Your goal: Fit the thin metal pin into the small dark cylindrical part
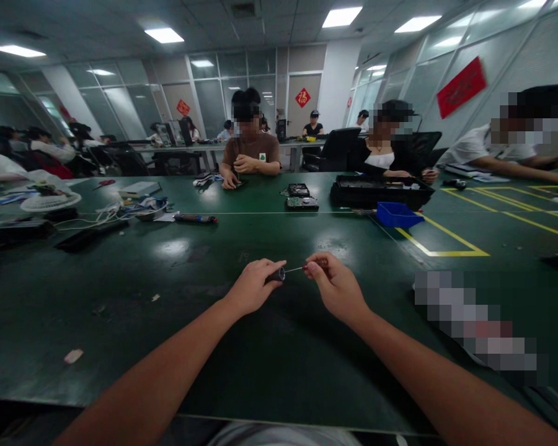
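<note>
My left hand (pixel 250 288) is closed around a short dark cylinder (pixel 277 274), whose round, light-rimmed end faces right. Between the thumb and fingers of my right hand (pixel 338 290) is a small screwdriver (pixel 322 263) with a reddish-brown handle. Its thin metal shaft points left and reaches the rim of the cylinder; whether the tip is inside or just beside it I cannot tell. Both hands are above the green tabletop (pixel 279 359), and the fingers partly cover what they hold.
Hard drives (pixel 302 202) lie farther back, near a black casing (pixel 381 191) and a blue bin (pixel 398 215). A pen-like tool (pixel 195 218), cables (pixel 105 214) and a white fan (pixel 51 198) are at left. A blurred-out object (pixel 477 322) lies right. People sit across the table.
</note>
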`<state>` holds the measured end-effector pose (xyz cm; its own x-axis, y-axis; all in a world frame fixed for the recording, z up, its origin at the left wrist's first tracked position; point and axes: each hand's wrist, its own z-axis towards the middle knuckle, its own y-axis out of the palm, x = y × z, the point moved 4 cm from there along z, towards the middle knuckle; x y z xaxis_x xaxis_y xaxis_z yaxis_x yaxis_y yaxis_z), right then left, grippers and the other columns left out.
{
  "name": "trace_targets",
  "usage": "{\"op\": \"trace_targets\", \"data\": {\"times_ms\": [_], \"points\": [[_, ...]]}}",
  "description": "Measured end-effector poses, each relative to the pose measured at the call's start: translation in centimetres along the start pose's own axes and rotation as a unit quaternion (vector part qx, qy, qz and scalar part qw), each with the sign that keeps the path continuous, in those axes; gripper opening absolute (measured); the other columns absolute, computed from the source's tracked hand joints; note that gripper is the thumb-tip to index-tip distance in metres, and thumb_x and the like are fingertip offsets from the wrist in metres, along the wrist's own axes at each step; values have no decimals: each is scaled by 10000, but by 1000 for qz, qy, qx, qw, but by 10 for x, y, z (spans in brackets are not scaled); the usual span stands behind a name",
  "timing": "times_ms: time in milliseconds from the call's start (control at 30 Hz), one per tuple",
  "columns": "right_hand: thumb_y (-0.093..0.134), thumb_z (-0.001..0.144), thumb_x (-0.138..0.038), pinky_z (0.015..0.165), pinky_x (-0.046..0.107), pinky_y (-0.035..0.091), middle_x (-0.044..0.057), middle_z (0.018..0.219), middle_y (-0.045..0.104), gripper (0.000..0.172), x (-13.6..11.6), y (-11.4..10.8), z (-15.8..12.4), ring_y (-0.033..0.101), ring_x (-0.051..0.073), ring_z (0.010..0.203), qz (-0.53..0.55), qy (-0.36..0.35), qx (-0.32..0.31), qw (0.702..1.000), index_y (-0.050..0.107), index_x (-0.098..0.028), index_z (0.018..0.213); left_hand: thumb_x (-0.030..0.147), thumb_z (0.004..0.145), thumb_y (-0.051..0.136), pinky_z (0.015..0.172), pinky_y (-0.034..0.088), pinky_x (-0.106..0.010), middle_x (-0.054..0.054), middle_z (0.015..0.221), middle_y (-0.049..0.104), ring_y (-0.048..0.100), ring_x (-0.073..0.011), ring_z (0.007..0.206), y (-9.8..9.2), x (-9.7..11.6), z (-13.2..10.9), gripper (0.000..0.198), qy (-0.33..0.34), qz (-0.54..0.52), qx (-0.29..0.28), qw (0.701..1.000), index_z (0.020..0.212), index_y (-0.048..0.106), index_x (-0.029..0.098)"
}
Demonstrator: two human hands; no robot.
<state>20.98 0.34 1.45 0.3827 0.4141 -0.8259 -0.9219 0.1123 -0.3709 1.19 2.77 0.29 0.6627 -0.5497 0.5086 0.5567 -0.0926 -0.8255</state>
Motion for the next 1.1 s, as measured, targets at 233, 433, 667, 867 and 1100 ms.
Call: {"op": "trace_targets", "data": {"times_ms": [233, 433, 667, 867, 1100], "points": [[522, 970, -399, 732, 360, 520, 47, 844, 692, 197, 0, -4, 3, 674, 210, 782, -3, 4, 38, 999, 611, -224, 968, 193, 917, 630, 1071, 420, -450, -80, 1237, 642, 572, -251, 1188, 1, -7, 0, 507, -21, -2, 1, 1000, 1414, 548, 249], [551, 952, -437, 722, 343, 541, 44, 838, 697, 234, 2, 1, 3, 674, 194, 765, 71, 22, 15, 997, 627, -216, 964, 172, 918, 622, 1084, 409, -463, -85, 1243, 662, 577, -247, 1195, -2, 0, -1, 472, -1, -16, 0, 1000, 1383, 567, 230], [569, 944, -442, 740, 357, 552, 50, 848, 698, 239, 3, -2, 3, 681, 198, 776, 83, 38, 28, 995, 628, -211, 965, 182, 916, 627, 1082, 418, -481, -77, 1275, 661, 576, -249, 1211, -3, -2, 0, 428, 3, -44, 32, 999, 1339, 592, 235], [576, 932, -467, 747, 363, 557, 52, 847, 702, 261, 1, -1, 3, 688, 202, 781, 91, 34, 27, 995, 626, -213, 962, 184, 914, 633, 1071, 425, -462, -78, 1260, 663, 582, -248, 1202, -2, -2, 0, 439, 8, -44, 30, 999, 1348, 586, 237], [583, 926, -481, 684, 336, 541, 27, 759, 699, 273, -1, -1, 4, 677, 191, 705, 73, 35, 7, 997, 641, -214, 941, 188, 908, 650, 1045, 426, -439, -76, 1216, 668, 580, -242, 1162, -1, 1, 0, 477, 20, -17, 6, 1000, 1377, 570, 231]]}}
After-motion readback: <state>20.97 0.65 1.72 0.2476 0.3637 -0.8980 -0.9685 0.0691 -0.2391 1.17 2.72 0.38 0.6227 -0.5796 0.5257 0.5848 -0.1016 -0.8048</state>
